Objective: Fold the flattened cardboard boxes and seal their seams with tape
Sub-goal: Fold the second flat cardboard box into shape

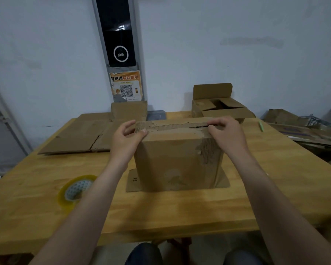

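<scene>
A cardboard box (176, 161) is standing upright in the middle of a wooden table (161, 213), straight ahead of the person. Its closed top seam (172, 125) is running left to right, with a small gap showing towards its right end. The left hand (125, 138) is gripping the box's top left corner, thumb on the near edge. The right hand (225, 132) is curling over the top right end, fingers pressing the flaps at the gap. The hands are apart, so the seam lies between them. A tape roll (75, 189) is lying flat left of the box and nearer the person, so the left hand is likely the closer one for fetching it. Flattened cardboard (75, 136) is lying behind the box to the left, and an open box (220, 108) is sitting behind it to the right.
</scene>
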{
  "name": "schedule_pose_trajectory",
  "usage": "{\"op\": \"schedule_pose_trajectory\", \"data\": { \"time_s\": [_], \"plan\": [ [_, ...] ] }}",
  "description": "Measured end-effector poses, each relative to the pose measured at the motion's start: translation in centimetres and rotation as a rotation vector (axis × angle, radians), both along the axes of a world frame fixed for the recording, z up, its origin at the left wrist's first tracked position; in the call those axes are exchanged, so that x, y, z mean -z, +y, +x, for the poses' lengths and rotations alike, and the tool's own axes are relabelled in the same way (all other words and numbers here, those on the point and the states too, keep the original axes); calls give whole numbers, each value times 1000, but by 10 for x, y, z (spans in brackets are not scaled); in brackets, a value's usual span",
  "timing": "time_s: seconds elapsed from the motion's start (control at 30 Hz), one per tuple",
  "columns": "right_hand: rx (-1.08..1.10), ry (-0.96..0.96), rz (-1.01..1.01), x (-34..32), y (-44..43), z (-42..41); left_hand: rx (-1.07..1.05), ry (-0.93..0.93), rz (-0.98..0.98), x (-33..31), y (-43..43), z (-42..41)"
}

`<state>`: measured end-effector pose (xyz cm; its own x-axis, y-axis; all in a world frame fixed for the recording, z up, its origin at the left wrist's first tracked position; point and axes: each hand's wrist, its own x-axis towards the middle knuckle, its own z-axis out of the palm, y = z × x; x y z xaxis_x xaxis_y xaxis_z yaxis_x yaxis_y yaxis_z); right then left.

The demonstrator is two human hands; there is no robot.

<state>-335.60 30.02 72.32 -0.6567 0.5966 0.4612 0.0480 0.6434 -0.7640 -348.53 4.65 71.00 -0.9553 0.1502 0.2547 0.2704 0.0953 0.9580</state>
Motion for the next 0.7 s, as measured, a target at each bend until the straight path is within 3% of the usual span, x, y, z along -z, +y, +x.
{"op": "schedule_pose_trajectory", "data": {
  "time_s": [0.23, 0.47, 0.6, 0.7],
  "plan": [
    [49, -70, 41, -3, 5, 6, 30, 43, -170, -5, -2, 6],
    [66, -90, 69, -5, 3, 7, -9, 448, -531, -16, 5, 5],
    [87, -138, 130, -9, 2, 4, 41, 378, -527, -14, 8, 2],
    [167, -294, 331, -21, -3, -2, 75, 272, -421, -15, 8, 0]
  ]
}}
